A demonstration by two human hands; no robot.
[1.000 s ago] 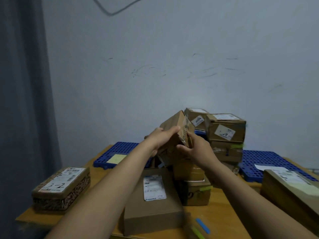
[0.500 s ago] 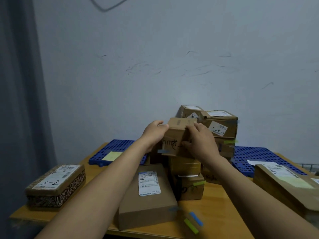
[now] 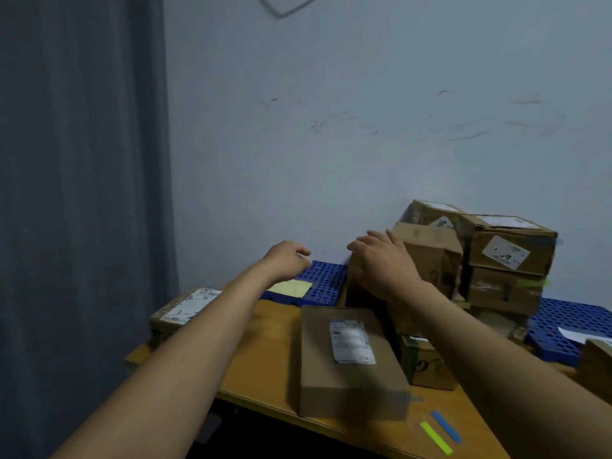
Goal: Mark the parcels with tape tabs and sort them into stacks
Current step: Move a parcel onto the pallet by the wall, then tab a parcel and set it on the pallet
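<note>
A small brown parcel [image 3: 430,256] sits on top of the middle stack of cardboard boxes. My right hand [image 3: 384,263] hovers just left of it, fingers spread, holding nothing. My left hand [image 3: 286,260] is further left above the blue pallet, fingers loosely curled and empty. A flat brown parcel [image 3: 344,359] with a white label lies on the wooden table [image 3: 265,352] below my hands. A green tape tab [image 3: 435,437] and a blue tape tab [image 3: 445,425] stick to the table's front edge.
A taller stack of labelled boxes [image 3: 506,260] stands at the right against the wall. A patterned parcel [image 3: 180,313] lies at the table's left end. Blue perforated pallets [image 3: 318,283] [image 3: 563,326] flank the stacks, one with a yellow note [image 3: 291,288]. A grey curtain [image 3: 82,193] hangs at the left.
Both hands held the small parcel earlier and set it on the middle stack. They have now let go and drawn back to the left. The view has swung left.
</note>
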